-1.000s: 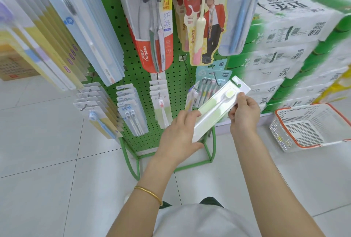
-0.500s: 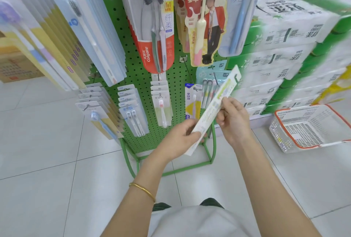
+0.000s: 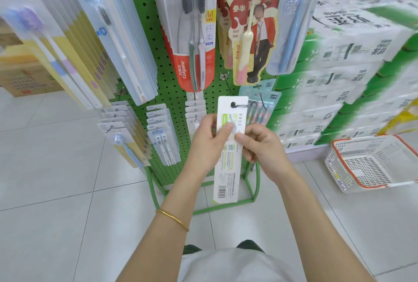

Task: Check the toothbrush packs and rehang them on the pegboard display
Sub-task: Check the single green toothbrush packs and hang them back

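Note:
A long white toothbrush pack [image 3: 227, 175] stands upright in front of the green pegboard [image 3: 168, 94], its printed back and barcode facing me. My left hand [image 3: 209, 143] grips its left edge, thumb across the card. My right hand [image 3: 263, 146] pinches the right edge at about the same height. The pack's hang hole [image 3: 233, 104] sits near the top, level with a metal peg beside it. Other toothbrush packs hang on the board: a red Colgate pack [image 3: 195, 32] above and small packs [image 3: 161, 132] lower left.
Stacked white and green tissue cartons [image 3: 343, 66] rise to the right. A white basket with an orange rim [image 3: 371, 164] sits on the tiled floor at the right. Big hanging packs [image 3: 67, 39] jut out at the left. The display's green frame foot [image 3: 226, 207] stands below my hands.
The pack has turned from tilted, front side showing, to upright with its back towards me. Both hands have moved up and in, closer to the pegboard.

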Tool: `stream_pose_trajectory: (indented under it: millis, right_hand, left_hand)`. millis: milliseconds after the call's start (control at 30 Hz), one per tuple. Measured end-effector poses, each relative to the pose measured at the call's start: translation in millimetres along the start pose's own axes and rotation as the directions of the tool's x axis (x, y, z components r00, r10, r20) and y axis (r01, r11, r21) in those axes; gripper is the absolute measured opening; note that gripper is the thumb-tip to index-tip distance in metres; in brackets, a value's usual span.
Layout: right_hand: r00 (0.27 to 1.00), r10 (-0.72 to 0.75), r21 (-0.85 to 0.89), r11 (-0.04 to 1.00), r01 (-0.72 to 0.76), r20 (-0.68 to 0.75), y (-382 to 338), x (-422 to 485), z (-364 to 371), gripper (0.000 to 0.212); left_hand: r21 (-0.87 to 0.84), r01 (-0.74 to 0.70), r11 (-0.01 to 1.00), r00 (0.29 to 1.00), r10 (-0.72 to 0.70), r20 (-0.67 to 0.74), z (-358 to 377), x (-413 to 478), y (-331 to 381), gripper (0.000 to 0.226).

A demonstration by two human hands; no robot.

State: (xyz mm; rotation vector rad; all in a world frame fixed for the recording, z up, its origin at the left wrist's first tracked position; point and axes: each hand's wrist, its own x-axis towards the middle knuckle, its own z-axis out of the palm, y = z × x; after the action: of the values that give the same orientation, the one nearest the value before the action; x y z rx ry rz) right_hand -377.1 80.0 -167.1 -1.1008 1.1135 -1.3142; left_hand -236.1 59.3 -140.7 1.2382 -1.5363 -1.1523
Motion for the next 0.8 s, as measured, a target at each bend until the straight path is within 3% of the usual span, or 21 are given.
stream_pose_trajectory:
  millis: [100, 200, 300, 367, 433, 533, 633, 800]
  right_hand:
    - [1.000, 0.010, -0.145, 0.989, -0.007, 0.019, 4, -1, 5, 0.014]
    - [0.997, -0.055, -0.346, 0.938, 0.032, -0.056, 13, 1, 13, 0.026]
    - [0.970, -0.242, -0.621, 0.766, 0.167, -0.037, 21, 1, 20, 0.025]
    - [0.946, -0.323, -0.668, 0.703, 0.245, 0.006, 25, -2, 27, 0.019]
    - [0.938, -0.345, -0.640, 0.716, 0.281, 0.026, 29, -5, 32, 0.019]
    - [0.966, -0.256, -0.583, 0.782, 0.221, 0.023, 38, -5, 36, 0.023]
    - [0.992, -0.121, -0.504, 0.860, 0.085, -0.040, 45, -5, 43, 0.045]
    - [0.999, 0.043, -0.513, 0.858, -0.033, 0.009, 52, 1, 47, 0.058]
  left_hand:
    - [-0.098, -0.018, 0.995, 0.989, 0.003, -0.148, 0, 0, 5, 0.012]
    - [-0.046, 0.007, 0.999, 0.965, -0.018, -0.260, 2, 1, -3, 0.017]
    - [0.071, 0.137, 0.988, 0.961, -0.115, -0.251, 5, 1, -11, 0.078]
    - [0.039, 0.170, 0.985, 0.955, -0.155, -0.254, 6, 1, -14, 0.094]
    - [0.013, 0.158, 0.987, 0.951, -0.149, -0.270, 3, 1, -17, 0.077]
    - [-0.020, 0.150, 0.988, 0.966, -0.151, -0.211, -3, 0, -20, 0.049]
    - [-0.098, 0.183, 0.978, 0.964, -0.198, -0.174, -7, -4, -25, 0.035]
    - [-0.113, 0.241, 0.964, 0.950, -0.258, -0.176, -15, -6, -39, 0.023]
